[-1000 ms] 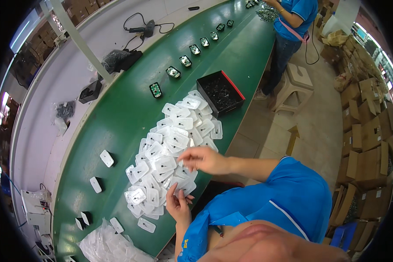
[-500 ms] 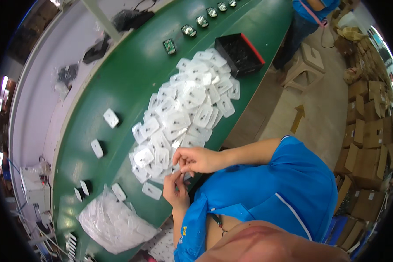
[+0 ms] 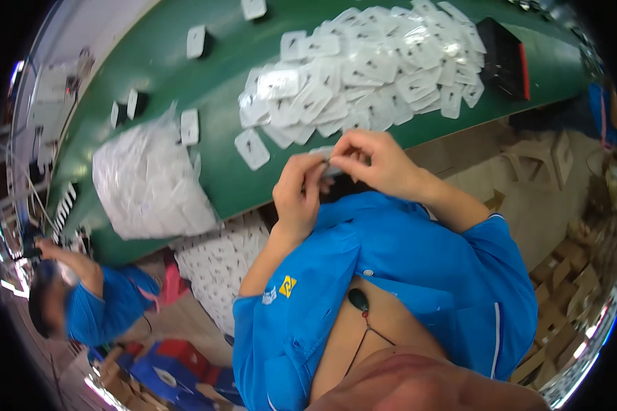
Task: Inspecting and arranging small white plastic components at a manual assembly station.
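Note:
My left hand (image 3: pixel 298 192) and my right hand (image 3: pixel 373 164) meet in front of my chest, at the near edge of the green table (image 3: pixel 219 96). Between their fingertips is a small translucent white plastic piece (image 3: pixel 327 155), mostly covered by the fingers. The right thumb and forefinger pinch its upper edge; the left fingers curl round its other side. Just beyond lies a broad pile of flat, rounded-corner translucent pieces (image 3: pixel 363 68), each with a small dark mark or part in the middle. One such single piece (image 3: pixel 252 149) lies apart, left of the pile.
A full clear plastic bag (image 3: pixel 147 181) sits on the table to the left. Small white blocks (image 3: pixel 190 127) stand near it. A black box with a red edge (image 3: pixel 504 61) is beyond the pile. Another person (image 3: pixel 110 294) works at far left; a stool (image 3: pixel 548 161) stands right.
The whole view has swung round, bringing the bag and the other person at left more into sight. My hands stay together, and the piece between them now shows more.

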Demonstrator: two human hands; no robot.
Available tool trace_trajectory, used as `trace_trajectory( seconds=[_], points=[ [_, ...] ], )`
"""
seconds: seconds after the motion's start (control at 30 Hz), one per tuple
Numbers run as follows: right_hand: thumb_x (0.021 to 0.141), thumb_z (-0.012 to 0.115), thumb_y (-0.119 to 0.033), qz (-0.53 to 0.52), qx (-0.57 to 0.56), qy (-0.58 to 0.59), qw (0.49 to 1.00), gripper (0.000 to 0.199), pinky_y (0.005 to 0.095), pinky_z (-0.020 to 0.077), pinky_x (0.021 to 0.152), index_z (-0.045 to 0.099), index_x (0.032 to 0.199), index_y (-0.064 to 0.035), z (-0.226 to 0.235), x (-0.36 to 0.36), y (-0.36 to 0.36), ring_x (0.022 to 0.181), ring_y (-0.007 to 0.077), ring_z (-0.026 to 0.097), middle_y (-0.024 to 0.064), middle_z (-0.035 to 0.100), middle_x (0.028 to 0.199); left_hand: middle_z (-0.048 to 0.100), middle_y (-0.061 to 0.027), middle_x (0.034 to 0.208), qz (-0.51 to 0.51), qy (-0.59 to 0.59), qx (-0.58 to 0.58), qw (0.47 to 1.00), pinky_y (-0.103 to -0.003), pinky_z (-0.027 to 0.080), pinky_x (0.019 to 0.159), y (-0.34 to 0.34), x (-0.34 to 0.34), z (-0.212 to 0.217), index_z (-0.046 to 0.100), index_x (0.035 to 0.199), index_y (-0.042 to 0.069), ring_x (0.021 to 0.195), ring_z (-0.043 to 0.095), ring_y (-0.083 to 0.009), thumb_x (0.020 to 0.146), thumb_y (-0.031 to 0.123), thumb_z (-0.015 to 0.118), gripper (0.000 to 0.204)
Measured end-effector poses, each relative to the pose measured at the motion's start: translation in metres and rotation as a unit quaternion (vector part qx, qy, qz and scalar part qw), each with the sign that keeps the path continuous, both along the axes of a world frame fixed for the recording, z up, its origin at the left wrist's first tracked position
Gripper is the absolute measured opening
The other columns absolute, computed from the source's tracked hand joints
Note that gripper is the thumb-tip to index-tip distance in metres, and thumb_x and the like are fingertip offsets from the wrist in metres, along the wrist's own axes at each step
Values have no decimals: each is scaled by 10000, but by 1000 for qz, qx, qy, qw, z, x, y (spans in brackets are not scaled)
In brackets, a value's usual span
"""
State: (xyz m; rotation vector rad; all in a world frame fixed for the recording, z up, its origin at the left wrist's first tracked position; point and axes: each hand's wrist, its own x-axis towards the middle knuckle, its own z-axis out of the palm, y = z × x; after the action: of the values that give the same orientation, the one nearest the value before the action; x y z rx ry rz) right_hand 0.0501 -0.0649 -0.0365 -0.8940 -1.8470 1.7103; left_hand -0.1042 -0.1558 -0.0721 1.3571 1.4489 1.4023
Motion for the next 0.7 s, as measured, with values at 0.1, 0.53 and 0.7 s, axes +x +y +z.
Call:
trace_trajectory(
  seconds=[0.1, 0.53, 0.7],
  points=[
    [798, 606, 7, -23, 36, -3, 999, 23, 179, 355, 512, 596, 803, -13, 0, -2, -6, 565, 75, 438, 18, 555, 741, 566, -119, 890, 57, -205, -58, 975, -228, 506, 567, 3, 10, 17, 443, 1210, -6, 644, 588, -163, 889, -73, 446, 328],
    [799, 607, 12, -44, 90, -18, 995, 29, 171, 334, 533, 593, 803, -13, -5, 0, -10, 591, 59, 399, 5, 543, 774, 587, -178, 968, 25, -223, -91, 970, -258, 543, 742, 1, 14, 11, 383, 1222, -44, 797, 642, -203, 913, -39, 433, 313],
    [808, 598, 6, -76, 62, 20, 995, 23, 165, 326, 540, 590, 819, -12, -3, 4, -8, 606, 55, 399, 5, 541, 779, 593, -177, 956, 34, -276, -83, 957, -254, 546, 711, 2, 14, 12, 394, 1211, -44, 772, 638, -196, 916, -29, 438, 299]
  ],
)
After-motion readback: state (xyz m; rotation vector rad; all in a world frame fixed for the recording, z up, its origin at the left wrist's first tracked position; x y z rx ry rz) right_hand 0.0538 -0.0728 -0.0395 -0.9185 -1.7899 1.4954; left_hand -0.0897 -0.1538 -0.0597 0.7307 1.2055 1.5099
